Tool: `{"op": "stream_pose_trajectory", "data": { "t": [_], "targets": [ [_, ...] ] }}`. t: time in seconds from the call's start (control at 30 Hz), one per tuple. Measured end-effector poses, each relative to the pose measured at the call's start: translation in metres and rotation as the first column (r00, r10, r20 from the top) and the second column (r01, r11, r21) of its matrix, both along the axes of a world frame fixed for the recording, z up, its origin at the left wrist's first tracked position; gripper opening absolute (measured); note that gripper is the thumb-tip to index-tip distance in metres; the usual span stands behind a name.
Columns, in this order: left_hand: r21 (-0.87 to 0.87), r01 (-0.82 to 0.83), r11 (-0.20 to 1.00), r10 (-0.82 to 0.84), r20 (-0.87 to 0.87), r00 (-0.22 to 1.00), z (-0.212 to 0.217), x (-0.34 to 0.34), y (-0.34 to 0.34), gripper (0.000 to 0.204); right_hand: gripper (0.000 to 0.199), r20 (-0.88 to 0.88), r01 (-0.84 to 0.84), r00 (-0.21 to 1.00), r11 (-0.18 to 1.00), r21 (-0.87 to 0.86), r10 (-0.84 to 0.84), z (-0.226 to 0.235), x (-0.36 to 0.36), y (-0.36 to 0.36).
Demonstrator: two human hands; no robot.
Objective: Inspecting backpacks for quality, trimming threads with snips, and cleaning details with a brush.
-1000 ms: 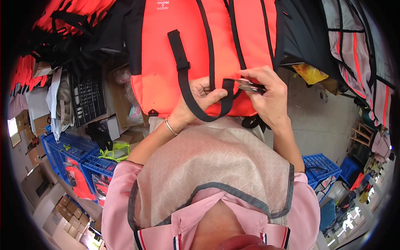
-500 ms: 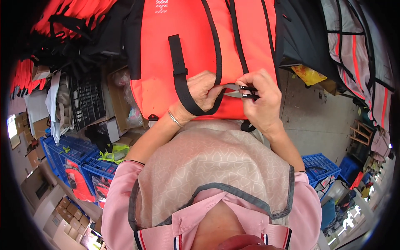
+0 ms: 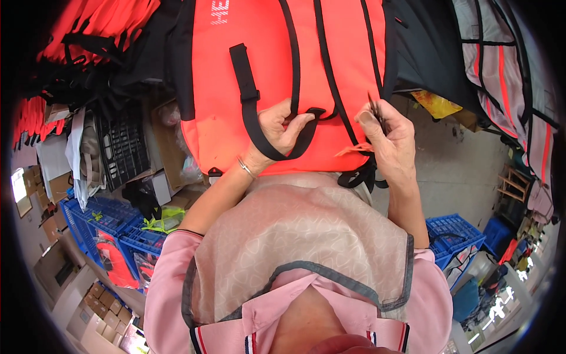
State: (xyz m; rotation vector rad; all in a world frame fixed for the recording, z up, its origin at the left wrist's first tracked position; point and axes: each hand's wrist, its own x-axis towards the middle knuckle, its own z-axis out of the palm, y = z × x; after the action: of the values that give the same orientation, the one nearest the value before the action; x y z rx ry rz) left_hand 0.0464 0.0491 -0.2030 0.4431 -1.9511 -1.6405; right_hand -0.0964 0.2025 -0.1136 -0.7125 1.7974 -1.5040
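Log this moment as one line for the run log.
left hand: grips black strap | right hand: holds small snips | work: orange life vest | nearby: blue crates

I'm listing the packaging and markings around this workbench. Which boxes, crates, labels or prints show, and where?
White print: top of the orange vest, pale block letters.
Cardboard boxes: lower left, small, tan, stacked.
Blue crates: left, slatted plastic.
Blue crate: right, slatted plastic.
Yellow packet: upper right, crinkled.

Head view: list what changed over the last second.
The right hand drew its small dark snips rightward, off the black webbing strap, and tipped them upright. The left hand kept pinching the strap's loop against the orange fabric life vest, which stayed put.
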Motion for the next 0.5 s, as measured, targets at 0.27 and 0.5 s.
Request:
{"op": "stream_pose_trajectory", "data": {
  "t": [0.27,0.5],
  "targets": [
    [0.568,0.067,0.82,-0.129,0.069,0.989,0.032,0.004,0.007,0.024,0.029,-0.309,-0.038,0.949,0.993,0.11,0.07,0.012,0.007,0.005],
    [0.871,-0.076,0.485,-0.046,0.113,0.993,0.039,0.026,-0.001,0.036,0.042,-0.875,-0.327,0.425,0.94,0.092,0.233,-0.016,0.028,-0.022]
  ]
}}
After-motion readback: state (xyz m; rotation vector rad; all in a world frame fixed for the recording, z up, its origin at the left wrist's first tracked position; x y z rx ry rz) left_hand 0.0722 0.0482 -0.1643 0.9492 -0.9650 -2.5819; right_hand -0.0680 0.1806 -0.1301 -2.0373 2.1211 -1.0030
